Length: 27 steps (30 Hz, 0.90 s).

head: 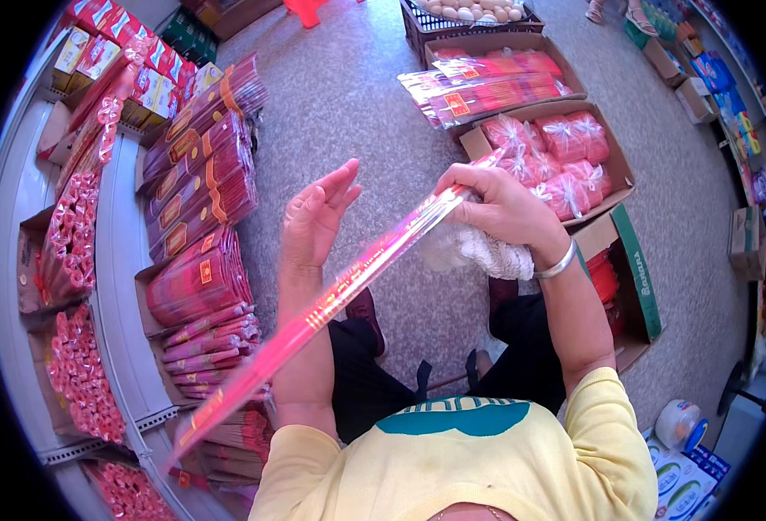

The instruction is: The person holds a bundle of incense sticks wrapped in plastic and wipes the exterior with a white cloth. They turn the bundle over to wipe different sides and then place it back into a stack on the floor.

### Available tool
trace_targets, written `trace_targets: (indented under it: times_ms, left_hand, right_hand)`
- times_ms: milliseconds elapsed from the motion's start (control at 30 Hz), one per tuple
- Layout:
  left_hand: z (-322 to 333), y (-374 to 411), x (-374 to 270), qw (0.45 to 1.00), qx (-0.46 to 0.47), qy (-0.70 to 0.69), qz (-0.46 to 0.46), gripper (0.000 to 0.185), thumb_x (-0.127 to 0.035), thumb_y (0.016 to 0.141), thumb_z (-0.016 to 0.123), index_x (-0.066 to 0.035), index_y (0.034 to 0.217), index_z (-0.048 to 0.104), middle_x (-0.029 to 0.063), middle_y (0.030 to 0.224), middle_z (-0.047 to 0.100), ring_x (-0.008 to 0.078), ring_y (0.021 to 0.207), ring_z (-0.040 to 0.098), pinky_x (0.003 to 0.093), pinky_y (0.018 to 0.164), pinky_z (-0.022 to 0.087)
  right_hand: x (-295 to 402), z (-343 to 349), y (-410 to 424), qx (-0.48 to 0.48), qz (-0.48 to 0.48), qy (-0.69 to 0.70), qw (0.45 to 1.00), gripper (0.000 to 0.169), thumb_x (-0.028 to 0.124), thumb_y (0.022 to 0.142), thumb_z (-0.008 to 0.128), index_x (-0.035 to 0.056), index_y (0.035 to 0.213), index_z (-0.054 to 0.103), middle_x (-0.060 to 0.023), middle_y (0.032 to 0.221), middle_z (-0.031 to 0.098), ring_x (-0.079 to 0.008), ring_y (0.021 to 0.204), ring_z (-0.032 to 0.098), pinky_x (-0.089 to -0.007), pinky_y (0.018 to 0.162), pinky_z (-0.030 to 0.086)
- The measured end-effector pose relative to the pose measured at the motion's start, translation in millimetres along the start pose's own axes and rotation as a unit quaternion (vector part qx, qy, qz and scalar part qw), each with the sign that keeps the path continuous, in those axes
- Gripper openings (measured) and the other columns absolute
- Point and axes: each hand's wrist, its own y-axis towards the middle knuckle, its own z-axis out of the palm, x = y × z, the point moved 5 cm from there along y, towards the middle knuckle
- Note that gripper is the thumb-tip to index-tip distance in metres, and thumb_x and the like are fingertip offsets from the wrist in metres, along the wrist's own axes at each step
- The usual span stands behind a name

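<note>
My right hand [497, 202] grips the upper end of a long, flat pink package in clear shiny film [350, 280], probably incense sticks. The package slants down to the lower left, across in front of my left forearm, and its lower end is blurred. Bunched beneath the same hand is a white cloth [497, 251]; whether the fingers pinch it is hidden. My left hand [321, 215] is raised beside the package, fingers apart, holding nothing.
Shelves at left carry bundled incense packets [197, 280] and pink wrapped rolls [83, 371]. On the floor at right stand a carton of pink bagged bundles [568, 163], a carton of flat packets [500, 84] and a green-sided carton [640, 273]. Eggs [474, 10] sit beyond.
</note>
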Motion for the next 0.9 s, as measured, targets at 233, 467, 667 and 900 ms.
trace_targets:
  times_ms: [233, 467, 667, 900]
  left_hand:
    - [68.3, -6.5, 72.7, 0.934, 0.021, -0.308, -0.178, 0.088, -0.064, 0.087, 0.043, 0.004, 0.141, 0.028, 0.0208, 0.145, 0.033, 0.03, 0.133, 0.035, 0.0444, 0.111, 0.027]
    - [55.4, -4.7, 67.8, 0.871, -0.017, -0.461, -0.17, 0.084, -0.063, 0.084, 0.05, 0.004, 0.134, 0.039, 0.0221, 0.133, 0.048, 0.0333, 0.121, 0.049, 0.0482, 0.104, 0.036]
    - [46.7, -1.8, 69.6, 0.883, -0.021, -0.457, -0.107, 0.07, -0.061, 0.089, 0.043, -0.006, 0.132, 0.043, 0.0142, 0.132, 0.048, 0.0293, 0.121, 0.047, 0.0474, 0.103, 0.038]
    - [56.0, -0.1, 64.3, 0.857, -0.016, -0.502, -0.114, 0.072, -0.058, 0.088, 0.049, -0.005, 0.135, 0.04, 0.0155, 0.133, 0.047, 0.0295, 0.122, 0.046, 0.0466, 0.104, 0.038]
  right_hand:
    - [-39.8, 14.7, 12.3, 0.014, 0.051, -0.036, 0.998, 0.038, 0.032, 0.083, 0.066, -0.0046, 0.095, 0.062, -0.0189, 0.084, 0.065, -0.0264, 0.084, 0.065, -0.0364, 0.075, 0.049]
    - [-36.4, -8.3, 12.8, -0.088, 0.078, 0.162, 0.98, 0.033, 0.025, 0.086, 0.065, -0.0015, 0.106, 0.061, -0.0081, 0.085, 0.066, -0.0122, 0.079, 0.063, -0.0268, 0.068, 0.051]
    - [21.1, 20.5, -1.7, -0.32, -0.198, -0.036, 0.926, 0.037, 0.026, 0.083, 0.069, 0.005, 0.112, 0.059, -0.0111, 0.101, 0.062, -0.0209, 0.088, 0.062, -0.0317, 0.074, 0.051]
    - [15.1, 104.8, 4.6, -0.234, -0.275, -0.3, 0.883, 0.051, 0.024, 0.07, 0.073, 0.0149, 0.118, 0.057, -0.0134, 0.127, 0.048, -0.0314, 0.114, 0.043, -0.0473, 0.095, 0.033]
